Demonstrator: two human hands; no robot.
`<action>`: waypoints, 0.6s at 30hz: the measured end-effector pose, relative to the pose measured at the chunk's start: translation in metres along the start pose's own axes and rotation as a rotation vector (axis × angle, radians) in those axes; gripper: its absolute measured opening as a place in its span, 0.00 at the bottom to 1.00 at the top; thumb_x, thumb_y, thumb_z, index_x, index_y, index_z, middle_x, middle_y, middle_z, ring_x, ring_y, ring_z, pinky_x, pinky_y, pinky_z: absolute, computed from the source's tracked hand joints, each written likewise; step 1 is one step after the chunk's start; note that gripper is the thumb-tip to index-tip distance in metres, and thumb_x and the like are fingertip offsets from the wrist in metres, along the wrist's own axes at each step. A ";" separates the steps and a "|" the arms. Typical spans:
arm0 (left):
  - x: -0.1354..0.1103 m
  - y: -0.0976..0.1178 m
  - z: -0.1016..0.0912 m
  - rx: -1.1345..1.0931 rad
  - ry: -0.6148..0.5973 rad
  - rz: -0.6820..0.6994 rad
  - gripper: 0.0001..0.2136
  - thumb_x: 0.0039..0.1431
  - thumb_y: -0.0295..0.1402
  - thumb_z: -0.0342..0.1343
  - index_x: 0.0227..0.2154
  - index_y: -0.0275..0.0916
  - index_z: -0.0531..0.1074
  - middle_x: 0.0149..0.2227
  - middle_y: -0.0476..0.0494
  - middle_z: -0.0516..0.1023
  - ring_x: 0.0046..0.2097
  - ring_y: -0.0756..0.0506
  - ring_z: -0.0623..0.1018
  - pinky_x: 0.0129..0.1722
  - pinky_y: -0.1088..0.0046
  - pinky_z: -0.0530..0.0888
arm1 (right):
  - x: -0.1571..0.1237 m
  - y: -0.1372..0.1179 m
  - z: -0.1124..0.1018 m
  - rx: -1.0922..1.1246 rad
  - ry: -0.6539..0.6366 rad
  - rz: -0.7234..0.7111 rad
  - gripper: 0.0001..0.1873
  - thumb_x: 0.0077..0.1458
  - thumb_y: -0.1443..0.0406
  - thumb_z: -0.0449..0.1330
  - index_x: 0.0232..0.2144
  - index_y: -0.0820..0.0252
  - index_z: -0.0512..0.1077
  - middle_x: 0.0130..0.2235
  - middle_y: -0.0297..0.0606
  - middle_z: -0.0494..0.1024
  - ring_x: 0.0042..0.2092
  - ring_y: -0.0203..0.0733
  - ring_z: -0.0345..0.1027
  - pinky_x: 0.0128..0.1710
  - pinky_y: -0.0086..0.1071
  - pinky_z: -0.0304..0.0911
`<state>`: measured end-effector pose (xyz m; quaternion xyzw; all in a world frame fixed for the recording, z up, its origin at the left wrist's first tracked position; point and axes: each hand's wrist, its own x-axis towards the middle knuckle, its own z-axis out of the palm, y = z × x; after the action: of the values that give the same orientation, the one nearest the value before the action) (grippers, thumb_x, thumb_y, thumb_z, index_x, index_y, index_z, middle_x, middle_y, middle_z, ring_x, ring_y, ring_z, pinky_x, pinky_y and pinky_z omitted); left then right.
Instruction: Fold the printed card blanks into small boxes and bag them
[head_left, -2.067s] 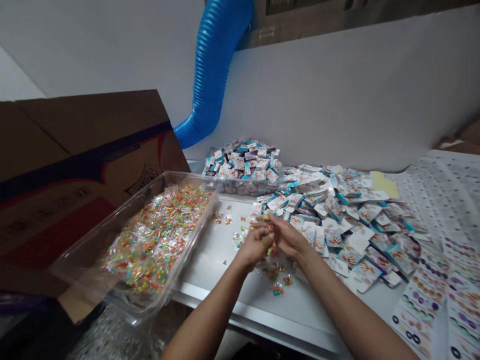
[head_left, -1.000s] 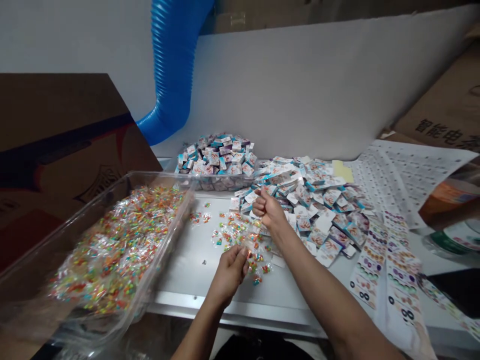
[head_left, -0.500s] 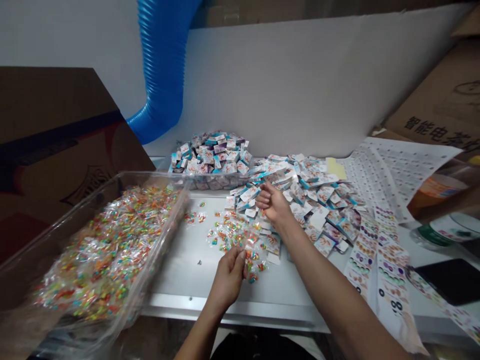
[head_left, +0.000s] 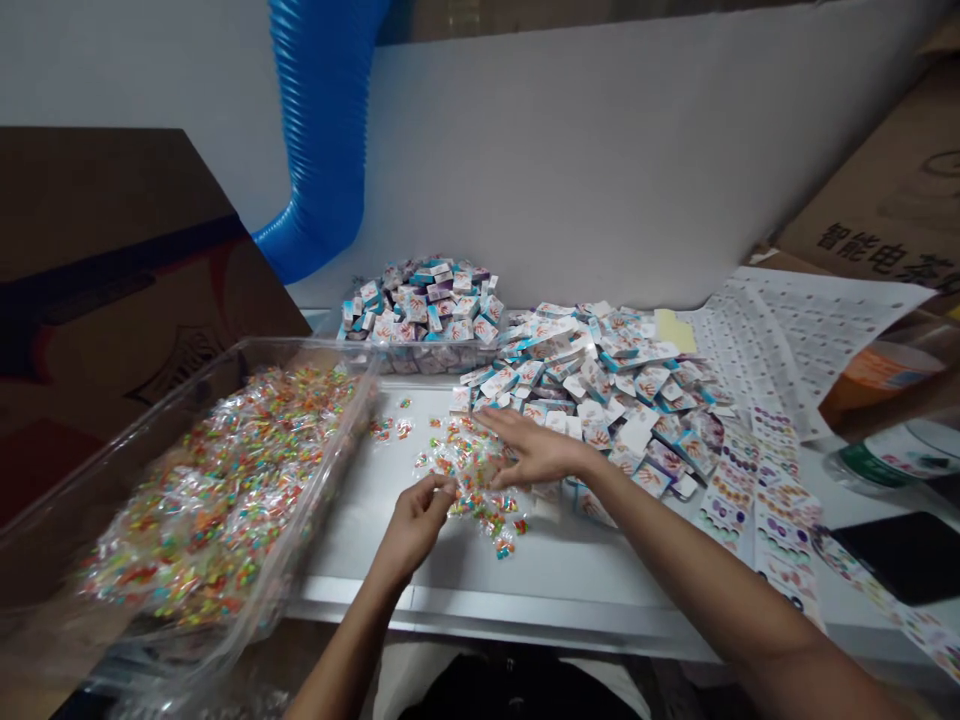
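Small clear packets of brightly coloured bits (head_left: 469, 465) lie in a loose pile on the white table (head_left: 360, 550). At the pile's left edge, my left hand (head_left: 416, 520) is closed, thumb and fingertips pinched together; what they hold, if anything, is too small to make out. My right hand (head_left: 529, 448) reaches over the right side of the pile, fingers stretched and thumb apart, holding nothing visible. Just beyond and beside it spreads a heap of small white-and-blue printed boxes (head_left: 596, 375).
A clear plastic tub (head_left: 319, 500) full of similar packets stands at left. Behind, another clear container (head_left: 442, 360) is heaped with boxes. Sticker strips (head_left: 727, 490), a dark phone (head_left: 904, 555) and a plastic bottle (head_left: 885, 455) lie at right. A blue hose (head_left: 326, 130) hangs at the back.
My right hand has come down from the box heap onto the packets and spread its fingers. My left hand has moved left and slightly up, still pinched.
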<state>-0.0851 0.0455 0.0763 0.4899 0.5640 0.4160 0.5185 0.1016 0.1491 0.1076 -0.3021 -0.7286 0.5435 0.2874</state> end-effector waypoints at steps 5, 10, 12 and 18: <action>-0.012 0.032 -0.010 0.242 -0.052 0.191 0.14 0.59 0.43 0.47 0.27 0.37 0.67 0.25 0.51 0.65 0.29 0.50 0.64 0.29 0.77 0.60 | -0.006 -0.015 0.022 -0.382 -0.370 -0.099 0.16 0.54 0.56 0.55 0.40 0.60 0.70 0.31 0.34 0.72 0.30 0.35 0.63 0.30 0.25 0.56; -0.060 0.040 -0.011 0.432 -0.302 0.076 0.15 0.61 0.43 0.42 0.25 0.39 0.65 0.23 0.51 0.64 0.28 0.50 0.64 0.27 0.77 0.58 | -0.048 -0.040 0.016 -0.475 -0.656 -0.121 0.12 0.60 0.61 0.48 0.32 0.61 0.69 0.23 0.30 0.65 0.24 0.31 0.56 0.24 0.23 0.50; -0.077 0.040 -0.006 0.476 -0.365 0.027 0.15 0.61 0.43 0.42 0.25 0.41 0.66 0.22 0.52 0.64 0.26 0.50 0.64 0.26 0.76 0.57 | -0.068 -0.048 0.017 -0.496 -0.711 -0.103 0.13 0.61 0.61 0.46 0.33 0.60 0.68 0.24 0.31 0.67 0.24 0.32 0.56 0.23 0.23 0.49; -0.099 0.035 0.007 0.437 -0.532 -0.030 0.16 0.56 0.47 0.45 0.24 0.44 0.72 0.21 0.49 0.68 0.24 0.49 0.63 0.23 0.75 0.57 | -0.105 -0.069 0.024 -0.594 -0.771 -0.091 0.15 0.61 0.59 0.45 0.33 0.58 0.68 0.24 0.33 0.71 0.22 0.33 0.57 0.21 0.26 0.48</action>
<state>-0.0761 -0.0458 0.1268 0.6724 0.4919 0.1353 0.5364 0.1430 0.0397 0.1593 -0.1156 -0.9180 0.3711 -0.0786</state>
